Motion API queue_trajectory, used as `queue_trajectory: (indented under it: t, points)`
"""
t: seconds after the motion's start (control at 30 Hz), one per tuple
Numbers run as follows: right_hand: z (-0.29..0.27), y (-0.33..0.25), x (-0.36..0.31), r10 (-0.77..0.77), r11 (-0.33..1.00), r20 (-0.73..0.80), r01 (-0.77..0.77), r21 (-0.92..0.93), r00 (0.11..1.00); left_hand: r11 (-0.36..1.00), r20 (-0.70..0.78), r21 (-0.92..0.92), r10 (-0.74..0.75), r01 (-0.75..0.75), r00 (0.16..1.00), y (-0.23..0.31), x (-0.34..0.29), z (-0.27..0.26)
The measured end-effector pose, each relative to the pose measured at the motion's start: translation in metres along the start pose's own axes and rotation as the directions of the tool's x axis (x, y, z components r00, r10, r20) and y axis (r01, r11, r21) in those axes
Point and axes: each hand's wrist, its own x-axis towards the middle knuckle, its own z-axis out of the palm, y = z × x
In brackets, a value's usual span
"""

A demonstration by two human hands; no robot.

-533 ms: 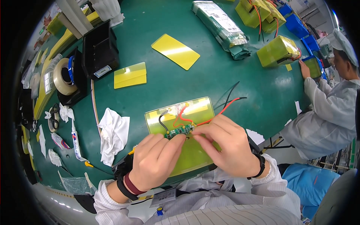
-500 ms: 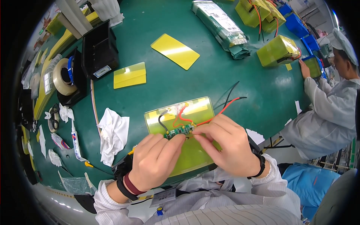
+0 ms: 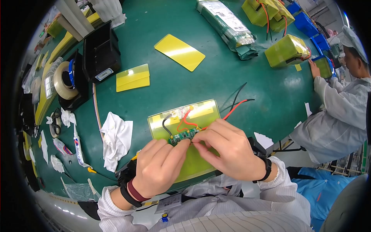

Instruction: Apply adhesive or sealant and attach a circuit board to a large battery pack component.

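A yellow-green wrapped battery pack (image 3: 197,165) lies in front of me. Over its middle is a narrow green circuit board (image 3: 178,137), joined to the pack's far end by a short black wire (image 3: 164,125) and red wires (image 3: 187,119). My left hand (image 3: 159,165) pinches the board along its near edge. At the board's right end, the thumb and fingers of my right hand (image 3: 228,150) are pressed together; what is between them is too small to make out. A long red lead (image 3: 235,109) and a black lead (image 3: 239,95) stretch beyond my right hand.
Left: crumpled white cloth (image 3: 117,140), glue tube (image 3: 79,149), scissors (image 3: 56,123), tape roll (image 3: 63,82), black bin (image 3: 101,56). Ahead: yellow sheets (image 3: 179,52) and a wrapped green package (image 3: 224,27). Right: another battery pack (image 3: 284,52) and a co-worker (image 3: 342,104) at the table's edge.
My right hand has shifted slightly left and down along the board's right end, its fingers drawn closer together. The left hand keeps its pinch, and the board sits slightly further left.
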Motion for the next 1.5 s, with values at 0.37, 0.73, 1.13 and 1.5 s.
queue_trajectory:
  t: [0.37,0.73,1.13,1.5]
  points:
    - [0.004,-0.003,-0.001,-0.059,0.996,-0.018,0.058,-0.071,0.998,0.999,0.033,0.018,0.026,-0.027,0.999,0.001,0.000,-0.002]
    - [0.007,0.002,-0.007,-0.107,0.988,-0.038,0.102,-0.120,0.994,1.000,0.031,0.015,0.027,-0.027,0.999,0.001,-0.001,-0.002]
    - [0.007,0.003,-0.006,-0.143,0.980,-0.011,0.140,-0.142,0.990,0.999,0.021,-0.006,0.037,-0.036,0.999,0.000,-0.002,-0.002]
    - [0.007,0.007,-0.010,-0.125,0.990,-0.059,0.120,-0.074,0.990,0.998,0.011,-0.018,0.060,-0.060,0.998,-0.001,-0.003,0.002]
